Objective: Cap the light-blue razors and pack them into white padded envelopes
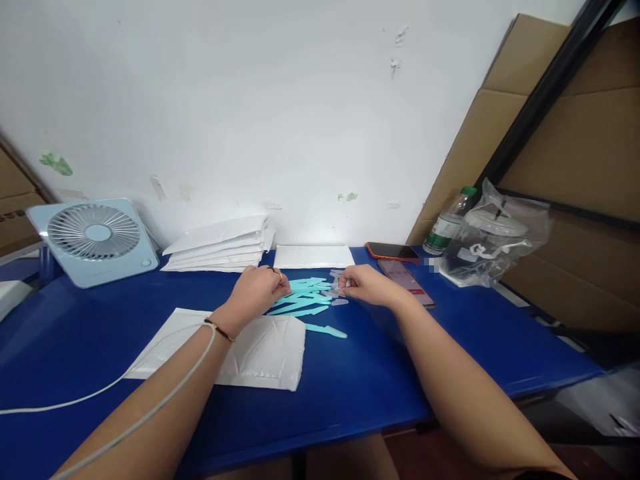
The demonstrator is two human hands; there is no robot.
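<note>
Teal plastic sticks shaped like eyebrow razors (305, 311) lie in a loose pile on the blue table. One more teal razor (327, 331) pokes out from beside a white padded envelope (273, 353). At the pile's left end my left hand (257, 290) has its fingers curled; whatever they hold is hidden behind them. Small translucent caps (340, 302) are scattered along the right end. My right hand (367, 285) pinches there with thumb and forefinger, and a translucent cap shows at the fingertips. The envelope lies flat, partly under my left forearm.
A stack of white envelopes (220, 247) and a white flat packet (314, 257) lie by the wall. To the left stands a blue fan (97, 240). Two phones (393, 251), a water bottle (443, 230) and a bagged container (493, 243) occupy the right. A white cable (75, 402) crosses my left wrist.
</note>
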